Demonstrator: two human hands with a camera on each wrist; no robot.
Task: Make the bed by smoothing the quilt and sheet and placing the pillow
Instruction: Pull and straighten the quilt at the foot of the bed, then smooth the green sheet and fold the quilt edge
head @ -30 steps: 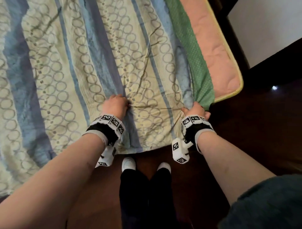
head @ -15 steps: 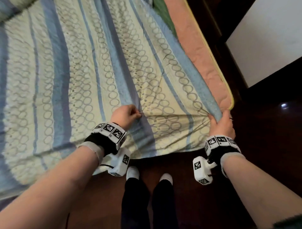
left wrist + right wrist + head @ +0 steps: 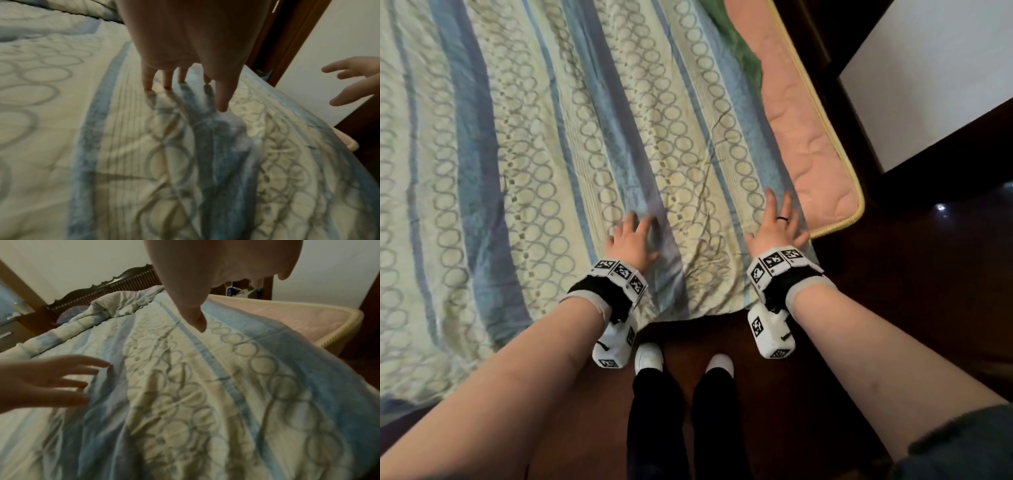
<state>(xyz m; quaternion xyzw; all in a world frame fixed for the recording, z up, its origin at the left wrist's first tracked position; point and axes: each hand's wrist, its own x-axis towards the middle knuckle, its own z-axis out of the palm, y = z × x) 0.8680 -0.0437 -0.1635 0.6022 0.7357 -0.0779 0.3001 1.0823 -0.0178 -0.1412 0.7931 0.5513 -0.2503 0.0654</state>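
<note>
— So, where's the quilt?
— Spread across the mattress, foot edge at six o'clock; left hand and right hand hover just over it, fingers spread, holding nothing.
— The risk?
— Pushing toward twelve o'clock could bunch the folds near the headboard; pink mattress stays bare at three o'clock — no pillow visible.

Creased cloth quilt, glossy wooden floor
</note>
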